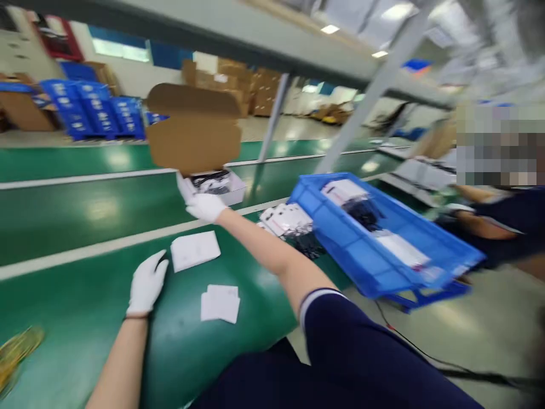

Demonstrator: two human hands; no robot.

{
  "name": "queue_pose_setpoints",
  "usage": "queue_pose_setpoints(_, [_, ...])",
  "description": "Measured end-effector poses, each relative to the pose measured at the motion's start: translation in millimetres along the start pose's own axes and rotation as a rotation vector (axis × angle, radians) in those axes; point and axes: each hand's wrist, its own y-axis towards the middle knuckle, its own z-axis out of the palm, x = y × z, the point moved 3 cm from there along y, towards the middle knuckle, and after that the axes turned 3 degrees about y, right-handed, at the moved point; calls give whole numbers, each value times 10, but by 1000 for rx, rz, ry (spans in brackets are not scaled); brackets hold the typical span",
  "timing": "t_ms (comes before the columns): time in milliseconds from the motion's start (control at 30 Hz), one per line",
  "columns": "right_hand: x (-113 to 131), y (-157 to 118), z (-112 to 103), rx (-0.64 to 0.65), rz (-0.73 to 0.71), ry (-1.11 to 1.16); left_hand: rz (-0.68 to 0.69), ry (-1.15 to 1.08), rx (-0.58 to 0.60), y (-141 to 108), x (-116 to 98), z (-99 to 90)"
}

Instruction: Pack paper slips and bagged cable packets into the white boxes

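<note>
The carton lay at one o'clock from my nearer right hand, closure indeterminable; my left hand was loosely spread, empty.

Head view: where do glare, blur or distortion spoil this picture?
Head view, glare: pale reflections on the long, glossy green surface; head view, blur: the blue plastic crate looks smeared, and the yellowish bundle is too soft to identify; head view, masking: a pixelated block hides part of the co-worker; head view, clearest: the white-gloved left hand.
</note>
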Motion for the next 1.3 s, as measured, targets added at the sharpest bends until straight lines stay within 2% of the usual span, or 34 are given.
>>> queue_pose_setpoints(33, [-149,-150,135,46,-19,30,-3,-14,-18,13,-23,-17])
queue_pose_setpoints(100, [-455,-412,448,122,39,89,-34,-41,-24,15,6,-23])
queue_pose_setpoints(167, [-651,-644,730,165,102,139,-69,-67,-31,-24,37,-27])
queue_pose_setpoints(233, [-738,-807,916,134,184,151,-87,-84,-34,-73,24,-33])
queue_pose_setpoints(300, [-768,-856,1013,56,266,214,-96,-95,-37,-109,-14,-43])
queue_pose_setpoints(400, [-811,-757,1073,-36,319,401,-134,-118,-45,-158,-59,-85])
queue_pose_setpoints(533, [-876,-623,1099,-117,288,533,-245,-145,-94,-294,-95,-258])
queue_pose_setpoints(667, [-877,-700,1025,-280,314,674,-334,-254,-290,-492,-243,-520])
queue_pose_setpoints(767, [-789,-867,910,-315,338,848,-332,-379,-387,-607,-479,-626])
queue_pose_setpoints(833, [-671,-1014,834,-296,323,954,-325,-513,-339,-636,-660,-608])
queue_pose_setpoints(900, [-514,-1181,792,-247,272,1044,-320,-626,-220,-632,-824,-541])
queue_pose_setpoints(967, [-358,-1368,797,-178,214,1105,-326,-606,-93,-626,-931,-468])
queue_pose_setpoints(1033, [-255,-1577,838,-136,194,1031,-346,-490,-52,-647,-956,-440])
queue_pose_setpoints(1067, [-225,-1688,870,-111,187,924,-368,-440,-78,-673,-939,-452])
queue_pose_setpoints(1200, [-199,-2096,1057,68,114,370,-453,-435,-338,-869,-775,-609])
queue_pose_setpoints(1300, [-246,-2270,1162,97,145,257,-472,-535,-474,-1029,-652,-677])
